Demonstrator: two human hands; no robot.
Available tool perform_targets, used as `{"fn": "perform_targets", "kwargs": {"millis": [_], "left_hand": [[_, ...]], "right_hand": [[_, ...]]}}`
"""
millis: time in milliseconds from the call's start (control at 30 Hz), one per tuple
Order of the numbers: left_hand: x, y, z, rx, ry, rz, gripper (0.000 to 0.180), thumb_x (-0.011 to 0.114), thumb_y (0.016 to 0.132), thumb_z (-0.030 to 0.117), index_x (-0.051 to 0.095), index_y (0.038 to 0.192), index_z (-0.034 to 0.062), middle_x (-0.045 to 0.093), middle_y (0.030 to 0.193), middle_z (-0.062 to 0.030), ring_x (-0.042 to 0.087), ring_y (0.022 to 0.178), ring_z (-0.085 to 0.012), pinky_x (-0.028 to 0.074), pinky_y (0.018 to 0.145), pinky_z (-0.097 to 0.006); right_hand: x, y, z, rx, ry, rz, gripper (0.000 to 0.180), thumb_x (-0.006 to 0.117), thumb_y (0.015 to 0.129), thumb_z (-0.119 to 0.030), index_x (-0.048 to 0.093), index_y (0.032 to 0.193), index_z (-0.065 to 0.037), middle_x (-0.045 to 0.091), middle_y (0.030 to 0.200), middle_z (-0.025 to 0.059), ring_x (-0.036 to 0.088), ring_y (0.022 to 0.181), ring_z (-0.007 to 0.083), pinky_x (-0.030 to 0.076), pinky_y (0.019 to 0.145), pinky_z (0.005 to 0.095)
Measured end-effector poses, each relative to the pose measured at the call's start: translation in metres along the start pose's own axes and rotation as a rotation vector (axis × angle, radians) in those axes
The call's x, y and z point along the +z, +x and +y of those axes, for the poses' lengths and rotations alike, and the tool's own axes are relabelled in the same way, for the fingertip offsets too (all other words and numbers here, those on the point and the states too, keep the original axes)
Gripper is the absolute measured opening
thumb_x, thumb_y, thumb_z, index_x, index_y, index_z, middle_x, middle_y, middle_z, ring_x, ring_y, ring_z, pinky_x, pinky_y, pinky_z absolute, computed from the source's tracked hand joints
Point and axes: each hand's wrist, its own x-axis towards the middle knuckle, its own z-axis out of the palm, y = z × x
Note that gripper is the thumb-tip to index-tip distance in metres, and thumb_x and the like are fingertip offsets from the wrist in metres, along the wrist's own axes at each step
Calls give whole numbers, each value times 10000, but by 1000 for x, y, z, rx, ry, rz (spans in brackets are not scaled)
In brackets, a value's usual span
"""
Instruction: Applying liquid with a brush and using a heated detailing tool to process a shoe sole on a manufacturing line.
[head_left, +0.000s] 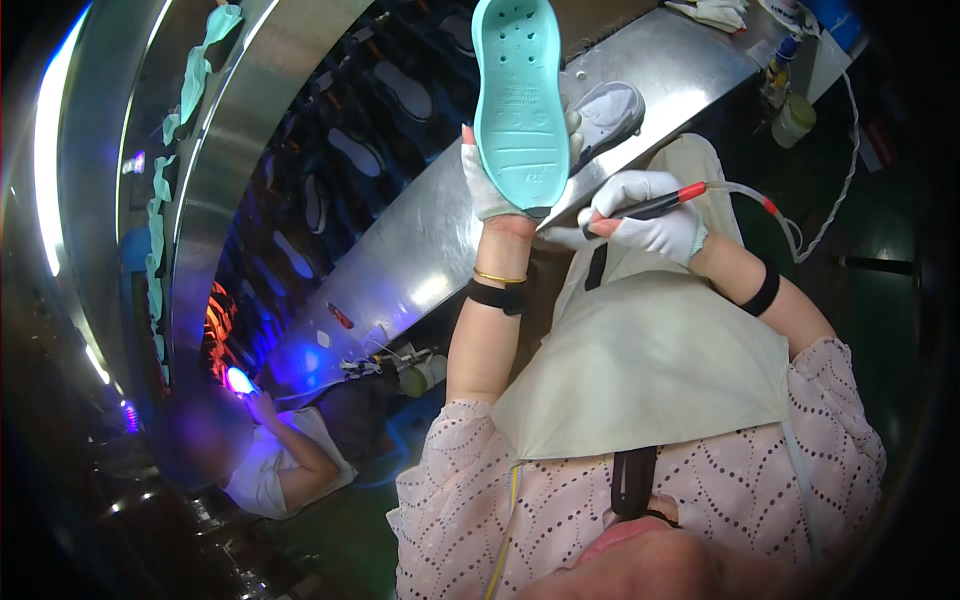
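A turquoise shoe sole (520,120) stands raised over the metal bench, its moulded side with several holes facing me and its heel end at my wrist. My left hand (487,190), in a white glove with bare fingertips, is closed round the sole's edges; part of it is hidden behind the sole. In my gloved right hand (645,222) is a black pen-shaped tool (662,204) with a red end, joined to a clear tube (745,190). The tool's thin tip points toward the heel; whether it touches cannot be made out. A dark patch shows at the heel's end.
A grey shoe (608,112) lies on the metal bench (400,245) behind the sole. Curved metal rails with hanging turquoise pieces (195,85) and a rack of dark soles (355,150) run along the left. Another person (290,455) works at lower left, holding something glowing blue.
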Motion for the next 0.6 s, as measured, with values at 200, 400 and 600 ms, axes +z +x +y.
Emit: {"fn": "perform_targets", "kwargs": {"millis": [200, 400, 600], "left_hand": [[11, -1, 0, -108, -111, -135, 787, 393, 817, 637, 390, 1310, 23, 479, 1253, -196, 518, 1077, -370, 442, 900, -490], [-7, 3, 17, -153, 125, 141, 585, 347, 909, 493, 487, 1220, 18, 563, 1159, -165, 574, 1008, -307, 466, 872, -412], [-28, 10, 25, -286, 388, 315, 525, 348, 924, 460, 556, 1125, 22, 631, 1011, -125, 630, 880, -251, 531, 741, -363]], "right_hand": [[-2, 21, -19, 43, 209, 153, 110, 670, 763, -6, 625, 863, -25, 625, 886, 19, 574, 826, 80, 461, 755, 227], [-19, 46, -16, -205, -73, -283, 205, 721, 707, 5, 608, 876, -18, 632, 903, 62, 601, 876, 159, 474, 807, 281], [-36, 53, -27, 12, -108, -424, 222, 718, 648, 68, 641, 839, -17, 646, 893, 80, 614, 863, 181, 487, 795, 290]]}}
